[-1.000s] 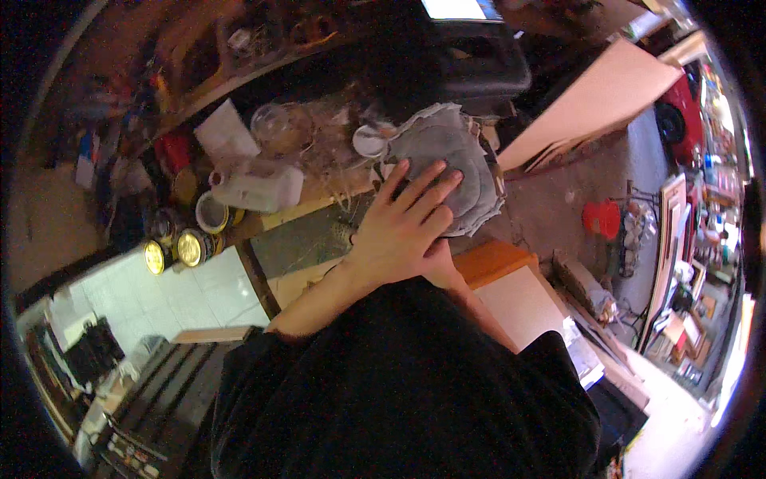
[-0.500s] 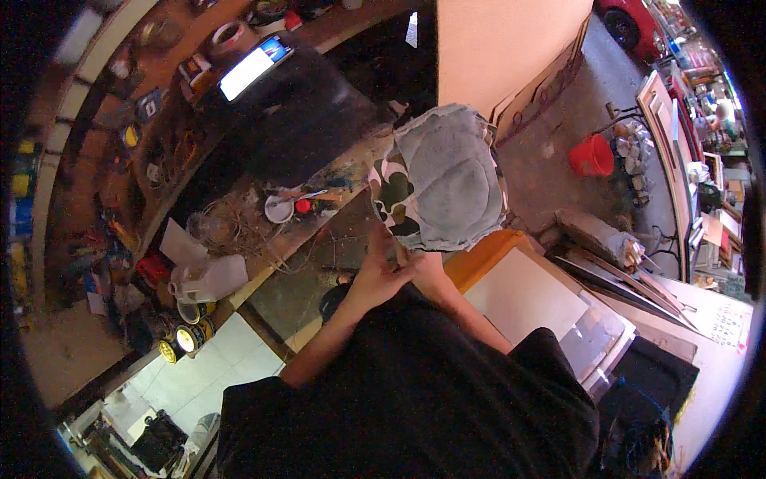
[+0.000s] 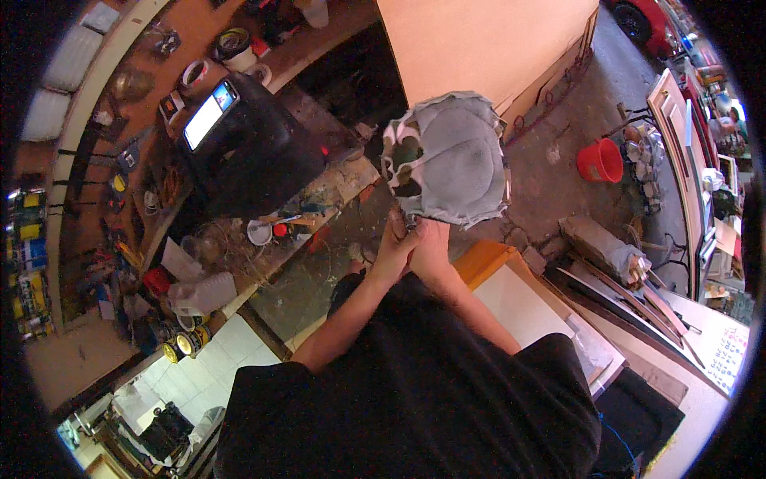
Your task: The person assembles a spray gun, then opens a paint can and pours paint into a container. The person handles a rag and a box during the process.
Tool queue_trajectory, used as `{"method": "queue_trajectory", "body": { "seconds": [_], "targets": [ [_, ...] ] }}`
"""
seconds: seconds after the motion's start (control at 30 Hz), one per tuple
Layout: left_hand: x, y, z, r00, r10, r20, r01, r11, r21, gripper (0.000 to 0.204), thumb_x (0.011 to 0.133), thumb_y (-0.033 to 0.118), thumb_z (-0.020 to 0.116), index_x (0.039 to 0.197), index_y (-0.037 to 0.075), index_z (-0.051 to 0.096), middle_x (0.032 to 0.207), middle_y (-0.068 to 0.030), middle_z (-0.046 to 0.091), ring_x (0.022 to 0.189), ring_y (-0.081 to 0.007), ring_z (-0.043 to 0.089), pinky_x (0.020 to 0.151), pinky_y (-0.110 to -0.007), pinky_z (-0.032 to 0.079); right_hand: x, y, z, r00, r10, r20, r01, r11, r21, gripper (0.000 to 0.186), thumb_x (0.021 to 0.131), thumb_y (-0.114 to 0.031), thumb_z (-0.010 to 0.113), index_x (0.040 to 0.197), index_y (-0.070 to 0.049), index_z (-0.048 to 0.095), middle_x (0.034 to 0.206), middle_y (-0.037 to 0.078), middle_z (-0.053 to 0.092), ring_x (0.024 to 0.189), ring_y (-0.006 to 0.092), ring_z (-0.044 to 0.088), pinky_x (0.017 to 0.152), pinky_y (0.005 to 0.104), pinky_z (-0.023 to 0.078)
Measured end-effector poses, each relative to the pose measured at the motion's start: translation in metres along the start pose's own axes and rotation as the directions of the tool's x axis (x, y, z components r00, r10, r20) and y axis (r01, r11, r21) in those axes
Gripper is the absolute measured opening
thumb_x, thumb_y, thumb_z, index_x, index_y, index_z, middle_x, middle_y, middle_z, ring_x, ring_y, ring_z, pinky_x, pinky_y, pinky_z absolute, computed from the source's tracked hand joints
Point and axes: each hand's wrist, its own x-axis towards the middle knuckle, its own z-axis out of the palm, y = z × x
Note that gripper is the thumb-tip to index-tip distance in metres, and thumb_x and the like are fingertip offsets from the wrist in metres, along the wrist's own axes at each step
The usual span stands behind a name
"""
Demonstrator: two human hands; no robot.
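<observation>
A rounded grey fabric piece (image 3: pixel 463 164) with stitched seams and frayed edges is held up before me. Camouflage cloth (image 3: pixel 405 160) in green, brown and pale pink runs along its left side. My right hand (image 3: pixel 432 239) reaches up under the lower edge and supports it, its fingers hidden by the fabric. Close against it, my left hand (image 3: pixel 396 246) has its fingers closed at that same edge, near the right wrist. What the left fingertips pinch is partly hidden.
A cluttered workbench (image 3: pixel 351 180) at left bears a lit phone (image 3: pixel 211 116) on a black object, a white cup (image 3: pixel 259 232) and a plastic jug (image 3: pixel 201 293). Cardboard (image 3: pixel 487 48) stands ahead. A red bucket (image 3: pixel 600 162) and boards (image 3: pixel 630 307) stand at right.
The fabric piece has tipped and shifted slightly up. My left hand has moved up and closed in at its lower edge. The view has swung, with the bench sliding left.
</observation>
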Motion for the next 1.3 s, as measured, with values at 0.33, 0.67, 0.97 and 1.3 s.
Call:
{"method": "queue_trajectory", "body": {
  "seconds": [0.33,0.67,0.97,1.3],
  "targets": [
    [0.046,0.015,-0.056,0.961,0.239,0.140,-0.277,0.826,0.491,0.054,0.076,0.005,0.081,0.122,0.005,0.052,0.115,-0.0044,0.062,0.100,-0.0145,0.060,0.084,-0.031,0.050,0.015,-0.045,-0.169,0.966,-0.178,-0.187,0.125,0.956,-0.265,0.074,0.076,-0.038,0.080,0.133,0.000,0.051,0.133,0.020,0.054,0.122,0.0377,0.053,0.103,0.0456,0.042],
    [0.036,0.046,-0.056,0.896,0.369,0.245,-0.436,0.633,0.640,0.035,0.091,0.010,0.061,0.124,0.003,0.051,0.080,-0.0084,0.063,0.068,-0.0155,0.060,0.062,-0.032,0.047,0.072,-0.106,-0.149,0.827,-0.365,0.428,0.562,0.559,-0.610,0.052,0.080,-0.017,0.065,0.129,-0.005,0.056,0.137,0.012,0.056,0.130,0.0260,0.050,0.111,0.0430,0.037],
    [0.044,0.048,-0.054,0.910,0.303,0.283,-0.414,0.655,0.632,0.044,0.085,0.006,0.061,0.128,0.005,0.051,0.075,-0.0166,0.065,0.068,-0.0280,0.068,0.063,-0.037,0.050,0.105,-0.117,-0.180,0.589,0.041,0.807,0.626,0.608,-0.488,0.053,0.078,-0.031,0.069,0.121,-0.002,0.060,0.125,0.017,0.061,0.114,0.0333,0.059,0.100,0.0405,0.047],
    [0.069,0.060,0.028,0.878,0.332,0.344,-0.460,0.394,0.796,0.055,0.073,0.003,0.065,0.126,0.007,0.052,0.097,-0.0242,0.067,0.090,-0.0437,0.066,0.075,-0.049,0.053,0.101,-0.046,-0.230,0.723,-0.046,0.689,0.356,0.880,-0.314,0.072,0.086,-0.038,0.069,0.144,-0.005,0.043,0.141,0.023,0.047,0.129,0.0405,0.045,0.109,0.0438,0.038]
  ]
}}
